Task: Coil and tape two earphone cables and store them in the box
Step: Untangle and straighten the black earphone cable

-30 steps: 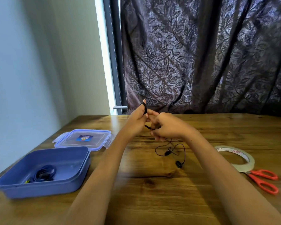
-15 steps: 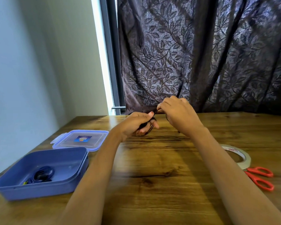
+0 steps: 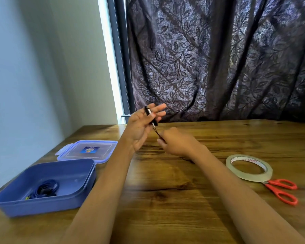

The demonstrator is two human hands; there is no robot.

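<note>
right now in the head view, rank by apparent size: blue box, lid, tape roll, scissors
1. blue box
2-3. lid and tape roll look about alike; the lid lies farther off
4. scissors, blades hidden by the roll

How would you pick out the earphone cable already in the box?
On the brown wooden table, at the left, stands an open blue plastic box. Toward its left lies a dark blue coiled cable, the only thing inside.
</note>
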